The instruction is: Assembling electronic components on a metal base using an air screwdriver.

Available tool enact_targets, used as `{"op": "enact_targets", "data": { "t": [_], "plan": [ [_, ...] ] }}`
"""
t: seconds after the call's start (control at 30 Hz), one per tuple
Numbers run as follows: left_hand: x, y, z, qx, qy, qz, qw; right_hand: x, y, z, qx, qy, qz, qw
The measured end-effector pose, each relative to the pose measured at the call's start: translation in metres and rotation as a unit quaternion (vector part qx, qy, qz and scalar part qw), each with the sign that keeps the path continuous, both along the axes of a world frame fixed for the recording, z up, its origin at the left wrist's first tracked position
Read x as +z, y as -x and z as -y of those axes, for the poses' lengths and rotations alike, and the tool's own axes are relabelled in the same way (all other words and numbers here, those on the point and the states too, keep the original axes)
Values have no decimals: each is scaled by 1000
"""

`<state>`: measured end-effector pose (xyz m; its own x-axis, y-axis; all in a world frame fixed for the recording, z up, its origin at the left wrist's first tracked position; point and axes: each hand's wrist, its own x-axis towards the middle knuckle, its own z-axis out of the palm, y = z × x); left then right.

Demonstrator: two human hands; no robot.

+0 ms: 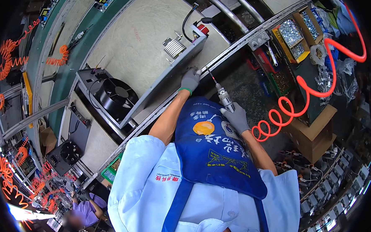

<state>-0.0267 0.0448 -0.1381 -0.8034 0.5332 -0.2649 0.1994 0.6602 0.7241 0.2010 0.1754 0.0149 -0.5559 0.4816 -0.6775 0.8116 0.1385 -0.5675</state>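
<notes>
My right hand (236,118), in a grey glove, is wrapped round a silver air screwdriver (225,98). Its thin bit points up toward the bench edge. My left hand (190,79), gloved in grey with a green cuff, is at the near end of a long grey metal panel (162,81) standing on edge. Its fingers are curled together; what they pinch, if anything, is too small to tell. On the panel's far side sit a ribbed silver coil-like part (174,47) and a red part (203,29) with black cable. A black fan (118,94) stands by the panel's left end.
A coiled red air hose (285,106) loops across the right side. Boxes of small metal hardware (290,32), a wrench (271,54) and a cardboard box (314,134) are at right. Another fan unit (70,152) stands lower left, near a person in purple (87,211). Metal rails (226,9) extend beyond the bench.
</notes>
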Motion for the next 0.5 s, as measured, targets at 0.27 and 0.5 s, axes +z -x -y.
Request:
{"op": "enact_targets", "data": {
  "t": [0.27, 0.5],
  "plan": [
    [-61, 31, -20, -87, 163, -147, 972, 12, 11, 0, 24, -18, -10, 1000],
    [-28, 26, -10, -61, 38, 60, 996, 31, 38, 5, 100, -27, -47, 994]
  ]
}}
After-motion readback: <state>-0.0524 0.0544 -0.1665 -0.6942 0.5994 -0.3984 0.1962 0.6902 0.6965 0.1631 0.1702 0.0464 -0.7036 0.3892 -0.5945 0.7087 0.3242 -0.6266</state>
